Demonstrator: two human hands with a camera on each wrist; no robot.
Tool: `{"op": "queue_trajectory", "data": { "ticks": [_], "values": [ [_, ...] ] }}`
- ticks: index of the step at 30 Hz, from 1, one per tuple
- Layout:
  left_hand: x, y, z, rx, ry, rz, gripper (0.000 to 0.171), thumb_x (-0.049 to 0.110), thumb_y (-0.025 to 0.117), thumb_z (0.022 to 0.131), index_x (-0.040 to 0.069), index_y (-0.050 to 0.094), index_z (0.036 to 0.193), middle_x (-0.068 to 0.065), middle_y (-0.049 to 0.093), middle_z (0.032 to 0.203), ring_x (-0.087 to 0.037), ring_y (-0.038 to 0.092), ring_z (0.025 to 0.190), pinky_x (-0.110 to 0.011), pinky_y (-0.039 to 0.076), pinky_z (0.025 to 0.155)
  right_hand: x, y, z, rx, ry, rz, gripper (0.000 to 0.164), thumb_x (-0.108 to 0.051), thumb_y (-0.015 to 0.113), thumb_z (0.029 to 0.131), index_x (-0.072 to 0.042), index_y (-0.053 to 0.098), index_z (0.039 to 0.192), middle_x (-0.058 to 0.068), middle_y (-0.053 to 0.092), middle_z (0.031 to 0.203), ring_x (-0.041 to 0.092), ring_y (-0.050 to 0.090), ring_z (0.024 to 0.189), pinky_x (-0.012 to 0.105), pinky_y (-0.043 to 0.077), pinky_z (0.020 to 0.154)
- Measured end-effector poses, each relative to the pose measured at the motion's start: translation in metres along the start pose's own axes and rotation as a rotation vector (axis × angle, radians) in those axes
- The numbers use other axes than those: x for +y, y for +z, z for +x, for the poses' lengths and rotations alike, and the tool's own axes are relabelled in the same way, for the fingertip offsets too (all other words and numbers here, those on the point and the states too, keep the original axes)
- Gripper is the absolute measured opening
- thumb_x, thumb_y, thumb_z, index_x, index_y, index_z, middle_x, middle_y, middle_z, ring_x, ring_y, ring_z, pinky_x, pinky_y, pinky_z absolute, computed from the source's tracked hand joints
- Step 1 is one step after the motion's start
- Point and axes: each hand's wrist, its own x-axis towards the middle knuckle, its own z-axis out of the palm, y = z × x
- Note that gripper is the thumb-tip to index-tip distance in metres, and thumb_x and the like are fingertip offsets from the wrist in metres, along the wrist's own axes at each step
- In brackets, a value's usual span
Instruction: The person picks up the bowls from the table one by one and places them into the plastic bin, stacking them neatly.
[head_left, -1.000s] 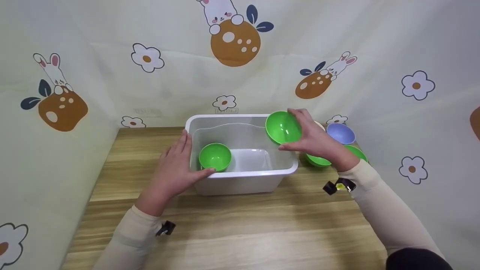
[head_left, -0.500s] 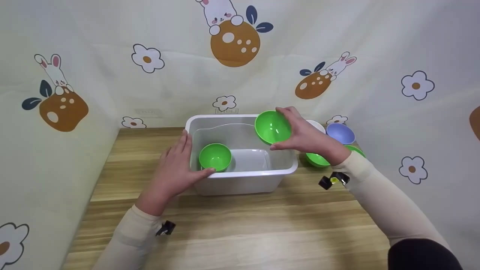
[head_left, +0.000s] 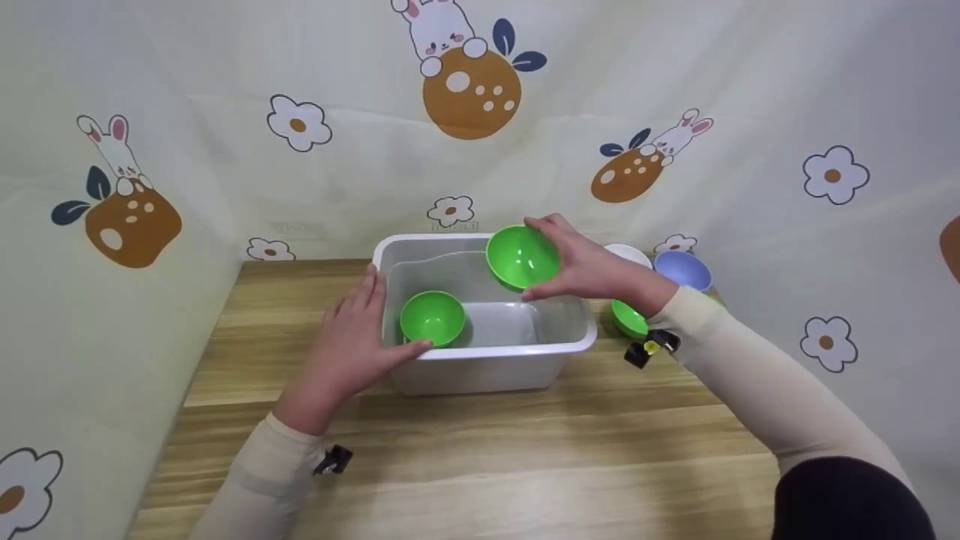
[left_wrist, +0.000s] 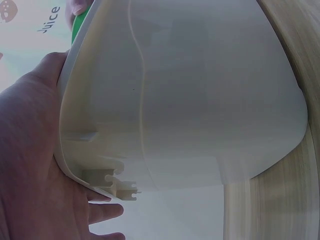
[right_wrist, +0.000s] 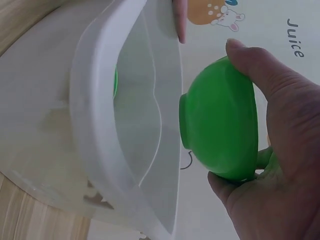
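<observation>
Pinched at its rim by my right hand (head_left: 585, 264), a green bowl (head_left: 521, 259) hangs over the right half of a white plastic bin (head_left: 480, 375). In the right wrist view the same bowl (right_wrist: 220, 120) is upright beyond the bin rim (right_wrist: 95, 100), thumb and fingers at opposite sides of its edge. Another green bowl (head_left: 433, 319) sits inside the bin at its left end. My left hand (head_left: 349, 341) rests on the bin's left rim, thumb along the front edge. From the left wrist, the hand's fingers (left_wrist: 105, 212) extend straight past the bin's corner.
Right of the bin stand a white bowl (head_left: 628, 256), a blue bowl (head_left: 682, 270) and a green bowl (head_left: 628, 319), with a further green one mostly hidden behind my right forearm. A printed curtain (head_left: 360, 172) encloses the wooden table (head_left: 480, 457) at the back and sides.
My right hand has carried its green bowl leftward over the bin, uncovering more of the white bowl behind. The left hand and the bin have kept their places.
</observation>
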Motion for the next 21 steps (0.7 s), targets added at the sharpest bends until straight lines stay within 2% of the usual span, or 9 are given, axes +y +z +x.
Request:
{"op": "queue_trajectory", "data": {
  "ticks": [5,11,18,21],
  "values": [
    [0.000,0.000,0.000,0.010,0.008,-0.003,0.137,0.091,0.062,0.089,-0.007,0.015,0.173,-0.025,0.009,0.183,-0.046,0.018,0.167,-0.070,0.015,0.132,-0.002,0.001,0.009,-0.030,-0.018,0.017,0.124,-0.039,0.102,0.079,-0.005,0.030,0.174,0.015,0.043,0.159,0.031,0.052,0.141,0.050,0.044,0.122],
    [0.000,-0.001,0.000,0.002,-0.001,-0.008,0.139,0.094,0.060,0.087,-0.005,0.013,0.174,-0.023,0.005,0.183,-0.045,0.016,0.168,-0.068,0.013,0.133,-0.006,0.001,0.022,-0.083,-0.056,0.017,0.121,-0.038,0.101,0.081,-0.006,0.031,0.174,0.013,0.044,0.158,0.029,0.051,0.140,0.048,0.047,0.120],
    [0.000,0.000,-0.001,0.019,0.014,-0.015,0.132,0.083,0.067,0.092,-0.006,0.016,0.173,-0.025,0.009,0.183,-0.046,0.020,0.167,-0.072,0.018,0.130,-0.008,0.006,0.035,-0.111,-0.108,0.027,0.116,-0.036,0.101,0.081,-0.007,0.035,0.172,0.010,0.047,0.154,0.026,0.051,0.137,0.045,0.048,0.117],
    [0.000,0.000,-0.001,0.011,0.011,-0.013,0.134,0.088,0.063,0.091,-0.006,0.015,0.174,-0.024,0.008,0.183,-0.045,0.018,0.167,-0.071,0.017,0.131,-0.009,0.010,0.041,-0.126,-0.127,0.028,0.117,-0.035,0.101,0.081,-0.006,0.035,0.172,0.010,0.046,0.154,0.026,0.052,0.137,0.043,0.048,0.117]
  ]
}}
